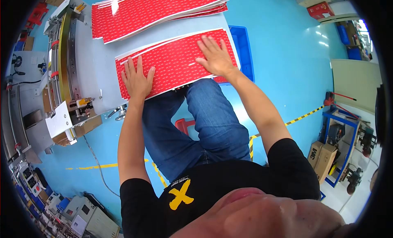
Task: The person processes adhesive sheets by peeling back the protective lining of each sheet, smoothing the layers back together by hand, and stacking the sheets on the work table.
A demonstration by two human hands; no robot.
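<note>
Several red sheets printed with rows of small white marks (172, 62) lie in a near stack on the grey table (118, 49), their edges slightly fanned. On the left part of this stack my left hand (138, 79) rests flat, fingers spread. My right hand (215, 57) lies palm down near the stack's right end, its fingers also apart. Neither hand grips anything. Farther back is a second, thicker stack of the same red sheets (163, 12), with uneven edges and a bright glare spot at its left.
A machine with a long brass-coloured roller (63, 53) stands along the table's left side. A blue bin (245, 53) sits by the right edge. Below my legs shows a red stool (184, 125). A blue-framed cart (344, 143) and cardboard boxes (321, 160) stand at the right.
</note>
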